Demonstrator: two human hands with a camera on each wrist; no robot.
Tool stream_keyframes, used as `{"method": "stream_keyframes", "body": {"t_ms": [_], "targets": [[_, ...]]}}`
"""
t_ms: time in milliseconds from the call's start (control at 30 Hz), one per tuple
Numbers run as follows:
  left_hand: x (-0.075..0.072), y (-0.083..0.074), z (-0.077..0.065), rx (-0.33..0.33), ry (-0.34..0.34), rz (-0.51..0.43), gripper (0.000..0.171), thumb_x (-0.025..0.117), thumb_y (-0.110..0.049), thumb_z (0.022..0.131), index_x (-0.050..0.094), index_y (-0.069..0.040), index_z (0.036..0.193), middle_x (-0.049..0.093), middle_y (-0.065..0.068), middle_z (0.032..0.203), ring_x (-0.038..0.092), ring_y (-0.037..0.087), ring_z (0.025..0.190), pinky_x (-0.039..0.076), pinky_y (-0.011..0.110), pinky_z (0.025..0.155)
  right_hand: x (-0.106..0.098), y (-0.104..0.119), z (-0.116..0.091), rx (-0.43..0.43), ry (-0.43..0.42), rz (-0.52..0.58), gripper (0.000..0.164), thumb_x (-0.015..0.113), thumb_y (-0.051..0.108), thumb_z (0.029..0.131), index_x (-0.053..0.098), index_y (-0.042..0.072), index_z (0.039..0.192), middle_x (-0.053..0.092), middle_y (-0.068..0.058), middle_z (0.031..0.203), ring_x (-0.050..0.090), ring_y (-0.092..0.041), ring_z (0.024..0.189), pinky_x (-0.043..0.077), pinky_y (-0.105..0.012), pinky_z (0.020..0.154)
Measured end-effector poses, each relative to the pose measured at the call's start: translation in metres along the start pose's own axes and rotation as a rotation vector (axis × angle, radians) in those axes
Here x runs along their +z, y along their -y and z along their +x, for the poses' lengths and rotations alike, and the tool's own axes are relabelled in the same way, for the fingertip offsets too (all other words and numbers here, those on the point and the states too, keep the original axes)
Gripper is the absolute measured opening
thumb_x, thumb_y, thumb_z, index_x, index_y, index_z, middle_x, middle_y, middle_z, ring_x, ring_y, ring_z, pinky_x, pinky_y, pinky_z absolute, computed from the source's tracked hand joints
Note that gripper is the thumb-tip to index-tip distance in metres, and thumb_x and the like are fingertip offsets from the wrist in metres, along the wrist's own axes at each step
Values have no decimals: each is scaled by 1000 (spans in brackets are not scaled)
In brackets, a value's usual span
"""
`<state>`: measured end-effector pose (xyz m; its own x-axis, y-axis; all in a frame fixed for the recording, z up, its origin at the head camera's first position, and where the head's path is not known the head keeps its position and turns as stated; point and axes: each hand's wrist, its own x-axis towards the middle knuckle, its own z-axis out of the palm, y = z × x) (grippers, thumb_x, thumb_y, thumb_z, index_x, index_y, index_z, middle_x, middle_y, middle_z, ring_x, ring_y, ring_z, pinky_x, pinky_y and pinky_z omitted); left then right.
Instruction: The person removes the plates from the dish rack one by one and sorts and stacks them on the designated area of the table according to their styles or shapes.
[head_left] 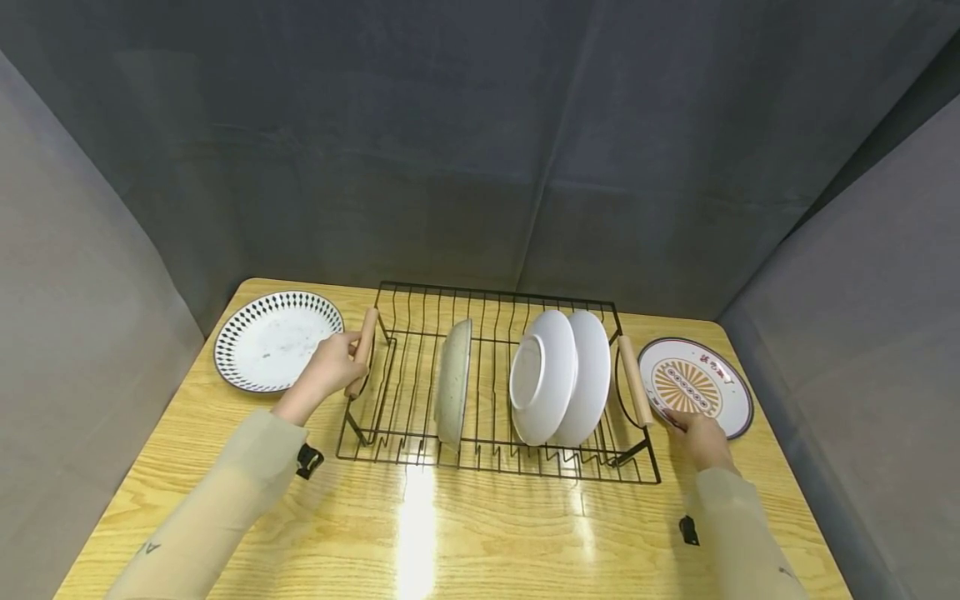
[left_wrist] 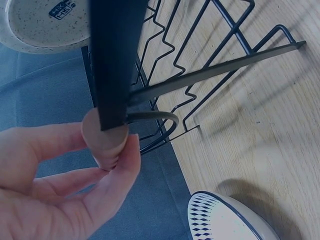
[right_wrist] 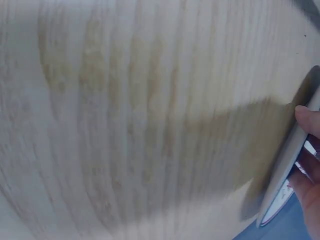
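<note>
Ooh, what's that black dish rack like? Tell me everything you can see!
The dish rack is made of thin black wire that looks like metal, bent into rows of slots. Each end has a rounded handle that looks wooden: a left handle and a right handle. It stands on the wood-grained table. One speckled dish and two white dishes stand on edge in it. The person's left hand holds the left handle.

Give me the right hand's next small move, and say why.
Probably lift the red-lettered plate toward the rack: the right hand pinches its rim, the left hand grips the rack's handle, and slots look free between the green dish and white dishes.
</note>
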<state>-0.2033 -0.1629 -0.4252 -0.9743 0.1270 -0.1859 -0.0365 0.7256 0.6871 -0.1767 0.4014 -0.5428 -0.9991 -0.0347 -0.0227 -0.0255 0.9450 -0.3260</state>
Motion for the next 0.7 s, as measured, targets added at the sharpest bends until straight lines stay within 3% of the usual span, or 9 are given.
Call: {"method": "stream_keyframes", "body": {"t_ms": [167, 267, 333, 433, 600, 700], "targets": [[0, -1, 1, 10, 0, 6, 64, 53, 3, 75, 33, 10, 135, 55, 31, 109, 58, 30, 80, 43, 31, 58, -12, 6, 4, 24, 142, 17, 34, 55, 7, 88, 55, -6, 119, 60, -29, 103, 56, -45, 92, 44, -52, 75], [0, 0, 1, 9, 2, 2, 64, 53, 3, 75, 33, 10, 135, 55, 31, 109, 58, 30, 80, 44, 31, 58, -23, 12, 7, 58, 250, 54, 42, 49, 14, 91, 46, -7, 128, 53, -33, 112, 50, -48, 100, 42, -54, 80], [0, 0, 0, 4, 2, -3, 64, 53, 3, 75, 33, 10, 136, 55, 31, 111, 59, 32, 84, 45, 33, 61, -31, 16, 9, 48, 264, 79, 46, 48, 17, 92, 42, -9, 130, 48, -37, 117, 47, -51, 104, 41, -56, 81], [0, -1, 0, -3, 4, -10, 64, 53, 2, 76, 32, 10, 136, 53, 32, 114, 59, 35, 90, 46, 34, 65, -44, 26, 12, 48, 207, 150, 48, 47, 19, 93, 40, -11, 130, 41, -38, 124, 45, -52, 107, 42, -55, 82], [-1, -1, -1, 9, -8, 12, 63, 54, 2, 76, 34, 10, 135, 56, 30, 108, 59, 33, 86, 46, 35, 64, -70, 52, 18, 10, -21, 252, 41, 49, 13, 92, 48, -13, 123, 48, -35, 119, 51, -49, 101, 45, -52, 79], [-1, -1, 0, 8, -5, 20, 62, 53, 1, 76, 35, 9, 135, 57, 29, 107, 58, 32, 83, 45, 35, 65, -86, 69, 20, 29, -104, 331, 41, 49, 16, 92, 49, -10, 124, 52, -33, 116, 52, -47, 102, 44, -51, 80]]}}
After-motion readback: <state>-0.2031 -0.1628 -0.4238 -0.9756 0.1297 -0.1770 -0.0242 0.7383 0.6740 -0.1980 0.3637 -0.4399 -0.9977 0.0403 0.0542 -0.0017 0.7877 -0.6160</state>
